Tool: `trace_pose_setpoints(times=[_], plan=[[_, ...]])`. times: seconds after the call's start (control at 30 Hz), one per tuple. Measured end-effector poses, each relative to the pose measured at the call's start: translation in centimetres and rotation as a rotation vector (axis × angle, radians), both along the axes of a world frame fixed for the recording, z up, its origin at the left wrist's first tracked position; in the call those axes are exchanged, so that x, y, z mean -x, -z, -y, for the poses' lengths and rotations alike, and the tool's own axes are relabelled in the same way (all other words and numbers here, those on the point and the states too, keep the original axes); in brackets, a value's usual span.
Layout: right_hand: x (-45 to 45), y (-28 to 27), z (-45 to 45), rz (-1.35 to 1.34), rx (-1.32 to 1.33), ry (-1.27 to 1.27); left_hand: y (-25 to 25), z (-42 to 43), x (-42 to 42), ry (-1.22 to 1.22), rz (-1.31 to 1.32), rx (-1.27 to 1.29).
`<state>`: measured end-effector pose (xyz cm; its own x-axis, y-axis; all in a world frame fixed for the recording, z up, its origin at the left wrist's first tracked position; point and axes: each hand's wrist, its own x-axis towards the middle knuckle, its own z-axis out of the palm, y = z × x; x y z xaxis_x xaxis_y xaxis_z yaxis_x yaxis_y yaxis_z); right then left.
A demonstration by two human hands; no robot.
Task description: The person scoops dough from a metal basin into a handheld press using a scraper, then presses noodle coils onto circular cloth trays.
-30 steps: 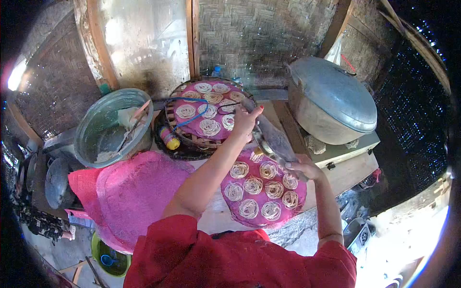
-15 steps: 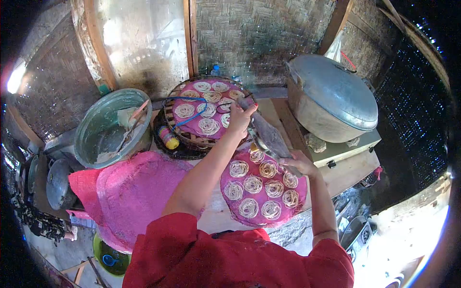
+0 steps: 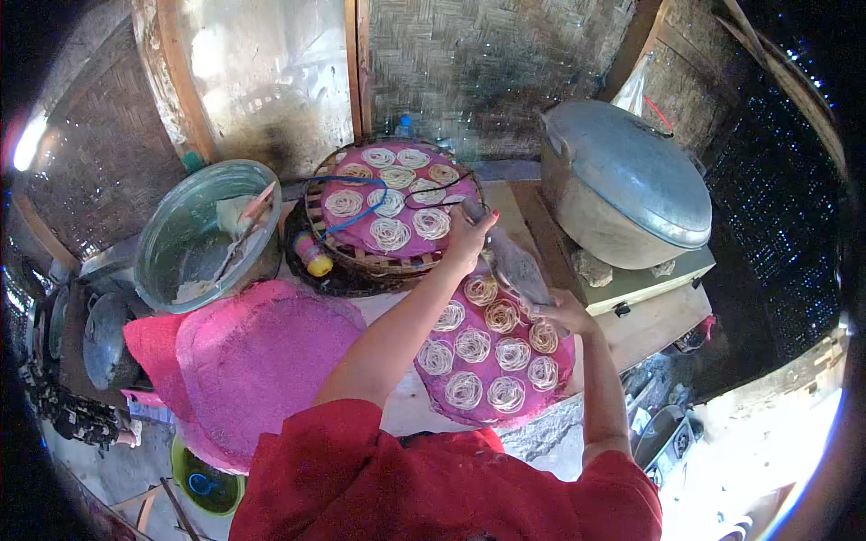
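Observation:
My left hand (image 3: 469, 239) is wrapped round the upper end of a long grey tool (image 3: 519, 270), which slants down to the right. My right hand (image 3: 566, 313) grips its lower end. Below the tool lies a pink round mat (image 3: 487, 368) with several pale coiled noodle-like nests (image 3: 474, 345). Behind my left hand, another pink mat with several coils rests on a round woven basket (image 3: 379, 261). A blue strap (image 3: 372, 206) and a thin black cord cross that mat. What sits under the tool is hidden.
A large lidded metal pot (image 3: 631, 185) stands on a stove (image 3: 649, 281) at the right. At the left are a green basin (image 3: 207, 236) and bare pink mats (image 3: 262, 361). A bottle with a yellow cap (image 3: 316, 260) lies by the basket. A green bucket (image 3: 207, 478) stands on the floor.
The tool's upper end and my left hand have shifted slightly right and down. Both hands keep their hold, and the tool's tilt has changed a little.

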<state>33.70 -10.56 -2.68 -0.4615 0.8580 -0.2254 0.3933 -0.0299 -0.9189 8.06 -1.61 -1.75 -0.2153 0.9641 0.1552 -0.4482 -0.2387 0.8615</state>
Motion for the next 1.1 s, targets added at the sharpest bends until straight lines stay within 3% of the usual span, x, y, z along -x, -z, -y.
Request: trace_pose_setpoints(times=[0.2,0.33,0.47,0.53,0.6,0.67,0.73,0.8,0.87,0.9,0.97,1.0,1.03,1.07,1.1], plan=[[2.2,-1.6,0.6,-0.030,-0.067,0.002,-1.8,0.6,0.9,0.008,-0.028,-0.090],[2.8,-4.6,1.1,-0.144,-0.206,-0.025,-9.0,4.6,1.7,-0.015,0.023,-0.240],[4.9,-11.0,4.1,-0.189,-0.278,-0.027,-16.3,10.7,3.9,-0.001,-0.052,-0.278],[6.2,-12.2,5.9,-0.150,-0.341,-0.057,-19.0,14.4,5.6,-0.188,-0.289,-0.415],[8.6,-13.4,8.8,-0.007,-0.373,-0.099,-21.3,19.7,7.1,-0.269,-0.299,-0.453],[12.2,-13.2,12.2,0.024,-0.386,-0.181,-20.9,23.7,9.4,-0.311,-0.353,-0.487],[15.7,-8.7,13.6,0.023,-0.411,-0.342,-19.4,26.7,12.0,-0.407,-0.324,-0.392],[19.4,-9.5,17.1,-0.147,-0.126,-0.406,-18.0,28.8,14.3,-0.487,-0.291,-0.365],[22.7,-6.9,19.4,-0.187,-0.098,-0.515,-16.2,30.1,16.4,-0.801,-0.591,-0.279],[23.8,-4.4,19.9,-0.195,-0.135,-0.591,-16.1,31.1,17.6,-0.789,-0.597,-0.299],[24.4,0.3,21.1,-0.270,-0.294,-0.635,-16.4,32.7,19.4,-0.621,-1.320,-0.032],[24.7,1.5,21.6,-0.330,-0.438,-0.689,-16.3,32.9,19.3,-0.611,-1.328,-0.052],[24.6,1.4,21.9,-0.332,-0.451,-0.669,-16.1,33.0,18.8,-0.444,-1.449,0.045],[24.1,1.3,22.2,-0.302,-0.397,-0.692,-15.8,33.0,18.5,-0.272,-1.559,0.142],[23.6,1.3,22.6,-0.270,-0.341,-0.715,-14.6,32.8,18.5,-0.258,-1.560,0.117]])
